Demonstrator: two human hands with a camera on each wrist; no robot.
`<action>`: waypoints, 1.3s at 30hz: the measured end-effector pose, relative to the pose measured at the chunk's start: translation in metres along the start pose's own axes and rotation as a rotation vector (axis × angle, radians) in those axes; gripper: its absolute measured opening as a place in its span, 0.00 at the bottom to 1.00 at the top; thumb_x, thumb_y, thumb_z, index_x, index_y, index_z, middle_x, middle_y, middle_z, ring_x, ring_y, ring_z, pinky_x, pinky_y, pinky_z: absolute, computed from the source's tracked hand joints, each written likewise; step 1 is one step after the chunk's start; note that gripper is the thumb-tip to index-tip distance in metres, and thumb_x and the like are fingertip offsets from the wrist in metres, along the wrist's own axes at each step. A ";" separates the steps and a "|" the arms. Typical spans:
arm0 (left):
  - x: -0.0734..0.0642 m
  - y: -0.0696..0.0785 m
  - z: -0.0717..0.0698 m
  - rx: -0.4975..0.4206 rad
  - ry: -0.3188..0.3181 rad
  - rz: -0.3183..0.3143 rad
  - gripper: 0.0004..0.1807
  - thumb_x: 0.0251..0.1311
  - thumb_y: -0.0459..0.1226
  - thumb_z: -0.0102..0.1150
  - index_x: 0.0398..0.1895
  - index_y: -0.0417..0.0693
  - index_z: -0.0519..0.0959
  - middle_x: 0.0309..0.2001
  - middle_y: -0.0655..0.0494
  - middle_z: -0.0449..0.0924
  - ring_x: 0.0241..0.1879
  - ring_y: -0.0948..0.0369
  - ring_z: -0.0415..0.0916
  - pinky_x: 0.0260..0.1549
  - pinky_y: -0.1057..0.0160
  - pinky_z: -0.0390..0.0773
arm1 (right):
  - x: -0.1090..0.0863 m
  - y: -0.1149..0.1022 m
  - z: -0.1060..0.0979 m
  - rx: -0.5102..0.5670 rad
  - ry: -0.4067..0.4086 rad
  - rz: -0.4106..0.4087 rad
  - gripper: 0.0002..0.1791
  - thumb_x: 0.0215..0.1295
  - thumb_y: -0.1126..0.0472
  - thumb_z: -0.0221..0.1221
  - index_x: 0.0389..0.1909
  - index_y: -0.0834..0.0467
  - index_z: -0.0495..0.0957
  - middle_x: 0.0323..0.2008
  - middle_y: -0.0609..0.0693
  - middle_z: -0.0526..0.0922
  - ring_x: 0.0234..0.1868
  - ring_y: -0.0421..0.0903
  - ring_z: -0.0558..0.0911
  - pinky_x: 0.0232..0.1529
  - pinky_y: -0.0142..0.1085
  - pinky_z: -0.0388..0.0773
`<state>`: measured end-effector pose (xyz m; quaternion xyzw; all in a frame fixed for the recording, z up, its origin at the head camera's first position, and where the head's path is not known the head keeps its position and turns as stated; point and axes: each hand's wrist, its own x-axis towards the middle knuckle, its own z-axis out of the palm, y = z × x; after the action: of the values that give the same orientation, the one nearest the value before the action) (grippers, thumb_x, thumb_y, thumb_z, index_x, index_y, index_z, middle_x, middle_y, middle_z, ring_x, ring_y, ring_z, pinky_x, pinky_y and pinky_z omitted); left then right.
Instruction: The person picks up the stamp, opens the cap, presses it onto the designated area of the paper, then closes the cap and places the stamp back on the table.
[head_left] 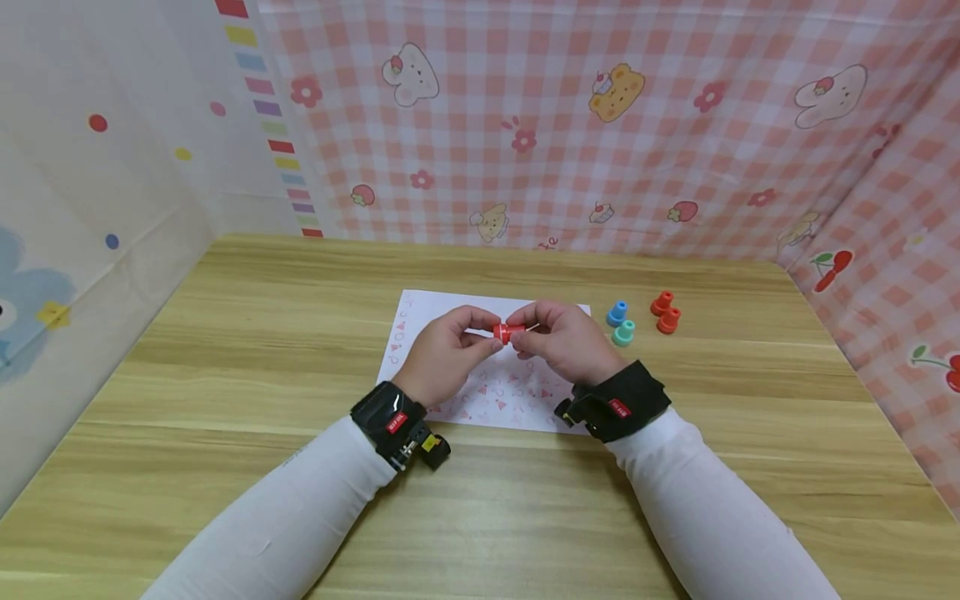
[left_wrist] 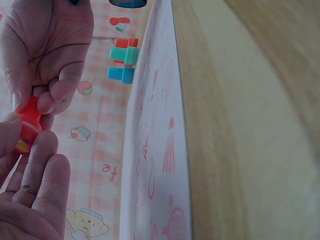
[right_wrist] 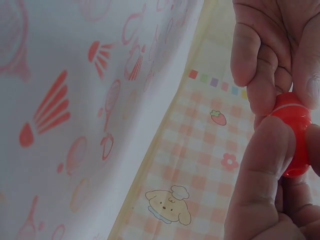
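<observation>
A small red stamp (head_left: 511, 332) is between my two hands over a white sheet (head_left: 457, 414) covered in red prints of rackets and shuttlecocks. My left hand (head_left: 441, 350) pinches one end with thumb and fingers. The thumb and fingers of my right hand (head_left: 572, 343) grip the other end. A thin white band circles the stamp (right_wrist: 295, 132) close to the left fingertips in the right wrist view. The left wrist view shows a small coloured picture on the end of the stamp (left_wrist: 31, 122) on the left hand's side. Fingers cover part of it.
Right of the sheet stand a blue stamp (head_left: 617, 314), a teal stamp (head_left: 623, 333) and two red stamps, one behind (head_left: 662, 303) the other (head_left: 669, 321). Patterned cloth (head_left: 480, 125) hangs along the back and both sides of the wooden table (head_left: 262, 333).
</observation>
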<state>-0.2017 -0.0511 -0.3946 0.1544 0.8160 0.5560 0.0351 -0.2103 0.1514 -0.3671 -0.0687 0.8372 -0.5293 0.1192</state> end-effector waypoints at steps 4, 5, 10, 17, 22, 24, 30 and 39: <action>0.000 0.000 0.000 -0.001 -0.002 -0.001 0.14 0.69 0.37 0.69 0.55 0.50 0.83 0.53 0.55 0.87 0.47 0.60 0.89 0.50 0.55 0.85 | 0.000 0.000 0.001 -0.006 0.002 0.013 0.09 0.72 0.64 0.65 0.50 0.59 0.85 0.44 0.58 0.88 0.42 0.50 0.85 0.55 0.51 0.84; 0.000 0.000 0.000 -0.002 -0.002 -0.001 0.14 0.69 0.37 0.69 0.55 0.50 0.82 0.53 0.55 0.87 0.47 0.60 0.89 0.50 0.55 0.85 | 0.000 0.000 0.001 -0.007 0.001 0.015 0.09 0.73 0.64 0.65 0.50 0.59 0.85 0.44 0.57 0.88 0.42 0.50 0.85 0.55 0.51 0.84; 0.001 -0.001 0.000 0.004 -0.001 0.000 0.13 0.69 0.37 0.68 0.55 0.49 0.83 0.53 0.55 0.87 0.47 0.60 0.89 0.50 0.55 0.85 | 0.000 -0.001 0.001 -0.009 -0.003 0.010 0.08 0.73 0.65 0.65 0.50 0.59 0.85 0.44 0.56 0.88 0.43 0.49 0.85 0.52 0.44 0.85; -0.001 0.001 -0.001 0.008 0.004 0.000 0.12 0.69 0.37 0.69 0.54 0.49 0.83 0.52 0.55 0.87 0.47 0.60 0.89 0.49 0.55 0.85 | 0.000 0.000 0.003 -0.011 0.012 -0.007 0.08 0.72 0.66 0.65 0.49 0.60 0.85 0.42 0.56 0.88 0.40 0.47 0.86 0.47 0.38 0.86; -0.001 0.001 0.000 0.009 0.016 0.001 0.12 0.68 0.36 0.70 0.52 0.49 0.84 0.51 0.54 0.87 0.46 0.60 0.89 0.51 0.54 0.85 | 0.000 0.001 0.005 -0.024 0.028 -0.012 0.08 0.71 0.67 0.65 0.48 0.61 0.86 0.41 0.56 0.89 0.39 0.45 0.86 0.48 0.40 0.86; 0.000 0.001 0.001 0.011 0.023 0.001 0.11 0.68 0.36 0.70 0.51 0.49 0.84 0.50 0.55 0.87 0.46 0.60 0.89 0.51 0.54 0.85 | 0.000 0.001 0.005 -0.030 0.036 -0.020 0.08 0.71 0.67 0.65 0.48 0.61 0.87 0.41 0.56 0.89 0.38 0.44 0.87 0.47 0.41 0.86; -0.001 0.001 0.001 0.025 0.043 0.006 0.10 0.67 0.37 0.71 0.49 0.50 0.85 0.50 0.56 0.88 0.44 0.62 0.88 0.49 0.56 0.85 | 0.000 0.001 0.007 -0.026 0.051 -0.035 0.07 0.71 0.67 0.66 0.47 0.63 0.87 0.40 0.56 0.90 0.36 0.43 0.88 0.47 0.41 0.87; -0.002 0.001 0.001 0.036 0.056 0.017 0.09 0.67 0.38 0.71 0.48 0.51 0.86 0.52 0.58 0.88 0.44 0.61 0.88 0.46 0.58 0.84 | 0.000 0.001 0.007 -0.003 0.047 -0.035 0.08 0.73 0.67 0.63 0.49 0.64 0.87 0.42 0.58 0.90 0.36 0.43 0.88 0.46 0.36 0.87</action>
<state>-0.1998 -0.0501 -0.3943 0.1463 0.8251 0.5457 0.0050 -0.2083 0.1462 -0.3704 -0.0709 0.8393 -0.5314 0.0902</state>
